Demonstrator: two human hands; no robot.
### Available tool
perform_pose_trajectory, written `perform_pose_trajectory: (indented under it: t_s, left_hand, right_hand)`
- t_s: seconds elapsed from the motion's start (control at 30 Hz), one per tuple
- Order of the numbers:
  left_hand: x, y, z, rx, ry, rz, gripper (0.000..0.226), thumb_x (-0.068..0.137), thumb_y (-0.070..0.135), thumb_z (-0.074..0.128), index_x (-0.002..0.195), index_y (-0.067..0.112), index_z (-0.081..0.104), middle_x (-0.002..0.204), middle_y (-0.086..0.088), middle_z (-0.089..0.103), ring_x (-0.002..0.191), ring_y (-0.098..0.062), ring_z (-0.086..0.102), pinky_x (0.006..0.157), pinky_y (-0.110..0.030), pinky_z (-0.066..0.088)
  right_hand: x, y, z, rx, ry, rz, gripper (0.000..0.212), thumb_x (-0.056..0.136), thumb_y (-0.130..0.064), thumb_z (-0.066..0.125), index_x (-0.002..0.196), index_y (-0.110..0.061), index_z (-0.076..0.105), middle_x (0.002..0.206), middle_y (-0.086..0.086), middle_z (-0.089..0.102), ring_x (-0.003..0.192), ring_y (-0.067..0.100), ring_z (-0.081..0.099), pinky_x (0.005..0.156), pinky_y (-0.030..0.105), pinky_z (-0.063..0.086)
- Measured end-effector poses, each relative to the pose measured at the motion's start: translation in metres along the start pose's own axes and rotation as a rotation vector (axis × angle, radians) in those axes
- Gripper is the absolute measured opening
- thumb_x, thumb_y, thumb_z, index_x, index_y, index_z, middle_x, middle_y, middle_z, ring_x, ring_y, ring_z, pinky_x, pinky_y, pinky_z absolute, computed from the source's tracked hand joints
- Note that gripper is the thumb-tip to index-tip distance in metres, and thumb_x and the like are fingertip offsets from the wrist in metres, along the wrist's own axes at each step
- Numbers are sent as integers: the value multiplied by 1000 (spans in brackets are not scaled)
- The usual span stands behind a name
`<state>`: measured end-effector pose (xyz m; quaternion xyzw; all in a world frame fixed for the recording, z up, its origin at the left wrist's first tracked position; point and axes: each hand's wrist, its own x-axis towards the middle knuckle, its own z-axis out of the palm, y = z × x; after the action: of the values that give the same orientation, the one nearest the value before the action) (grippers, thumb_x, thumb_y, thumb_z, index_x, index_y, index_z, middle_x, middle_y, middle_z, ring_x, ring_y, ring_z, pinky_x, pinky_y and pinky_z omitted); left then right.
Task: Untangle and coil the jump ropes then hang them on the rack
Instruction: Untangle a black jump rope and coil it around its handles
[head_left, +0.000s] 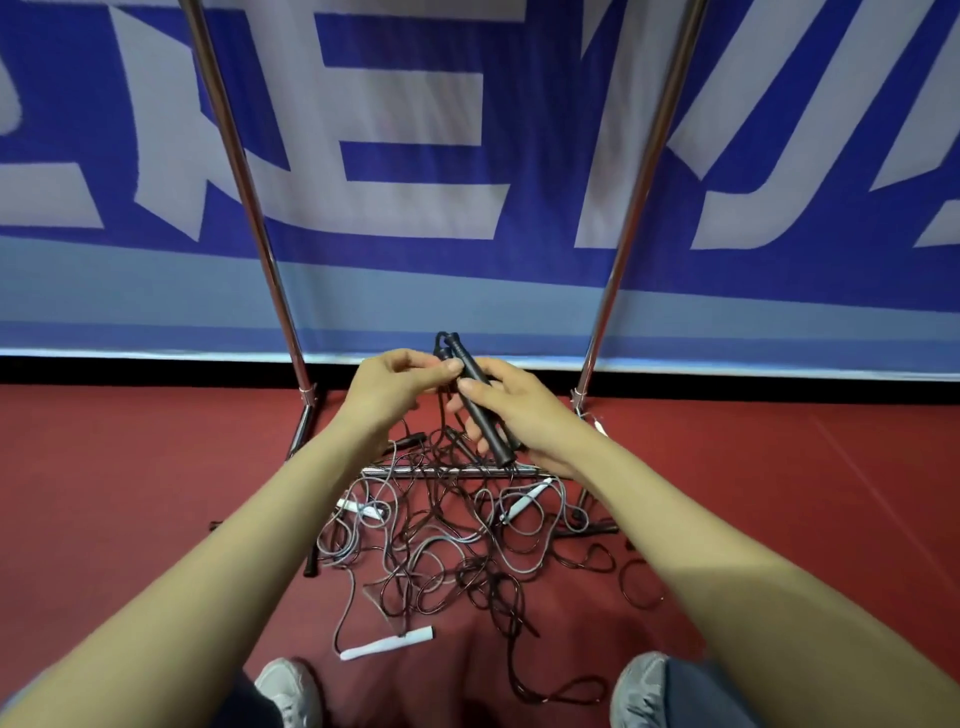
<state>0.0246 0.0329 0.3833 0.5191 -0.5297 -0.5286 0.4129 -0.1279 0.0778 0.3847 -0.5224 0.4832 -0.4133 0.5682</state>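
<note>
Red floor (156, 467); left hand (389, 395), right hand (524, 415) grip handles (496, 447).

A blue banner (405, 47) with huge white lettering fills the wall beyond the left hand (395, 389) and right hand (524, 415), with a paler blue band (156, 291) along its lower part and a black strip (156, 371) at its foot. A dark red floor (130, 467) spreads beneath and to both sides of the hands, evenly lit.
</note>
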Motion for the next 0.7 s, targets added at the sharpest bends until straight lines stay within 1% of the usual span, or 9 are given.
perform_pose_trajectory:
  t_s: [0.13, 0.23, 0.27, 0.33, 0.4, 0.43, 0.5, 0.6, 0.7]
  left_hand:
    - [-1, 2, -5, 132, 141, 224, 28, 81, 33, 75, 103, 20, 63, 98, 5, 63, 91, -4, 58, 81, -18, 43]
    - [-6, 8, -7, 143, -1, 257, 27, 96, 44, 50, 113, 28, 65, 117, 12, 64, 105, 12, 55, 92, -11, 37]
    - [-7, 9, -7, 129, -80, 234, 34, 99, 48, 41, 109, 28, 67, 114, 13, 67, 105, 12, 57, 95, -12, 36]
    - [-7, 6, -11, 113, -196, 207, 50, 100, 51, 34, 92, 17, 71, 93, 4, 73, 95, -7, 67, 98, -27, 42]
    - [-9, 7, -16, 115, -229, 189, 55, 99, 49, 37, 77, 8, 66, 64, 1, 61, 65, -17, 62, 81, -33, 48]
    - [-9, 7, -21, 160, -207, 196, 55, 98, 50, 40, 76, 6, 66, 59, 1, 53, 57, -16, 55, 72, -32, 46]
    - [-10, 8, -30, 365, -135, 259, 53, 93, 54, 48, 75, 7, 67, 58, 0, 49, 54, -13, 49, 62, -28, 41]
    - [-12, 6, -34, 688, -86, 331, 39, 91, 53, 55, 74, 21, 70, 56, 7, 57, 51, -9, 49, 56, -25, 40]
    - [-16, 4, -24, 631, -130, 270, 30, 95, 45, 53, 78, 24, 66, 56, 7, 56, 48, -9, 50, 52, -21, 42]
  right_hand:
    - [-5, -8, -14, 77, -100, 43, 23, 97, -12, 54, 118, -19, 56, 90, 5, 68, 60, 13, 59, 49, 21, 50]
    - [-10, -15, -26, 85, -177, 43, 25, 93, -9, 56, 115, -21, 57, 87, 6, 68, 62, 13, 63, 51, 22, 53]
    - [-10, -16, -30, 87, -203, 48, 28, 91, -9, 58, 116, -20, 57, 86, 6, 68, 63, 14, 63, 52, 23, 54]
    - [-11, -19, -36, 69, -267, 62, 36, 84, -13, 62, 119, -20, 58, 85, 5, 68, 64, 15, 63, 52, 23, 54]
    - [-11, -21, -43, 15, -317, 86, 41, 81, -15, 64, 121, -22, 59, 87, 5, 68, 64, 15, 62, 52, 22, 52]
    - [-11, -21, -48, -30, -323, 102, 42, 82, -15, 65, 122, -23, 59, 89, 6, 68, 64, 14, 61, 52, 22, 51]
    - [-10, -20, -59, -234, -293, 106, 38, 86, -12, 67, 119, -29, 61, 91, 9, 69, 64, 14, 60, 55, 25, 51]
    - [-6, -16, -72, -813, -128, -56, 37, 90, -18, 66, 119, -41, 61, 98, 7, 71, 68, 18, 62, 65, 36, 51]
    - [-2, -14, -71, -1097, 132, -215, 38, 94, -23, 59, 127, -42, 57, 94, -3, 64, 80, 19, 57, 72, 38, 47]
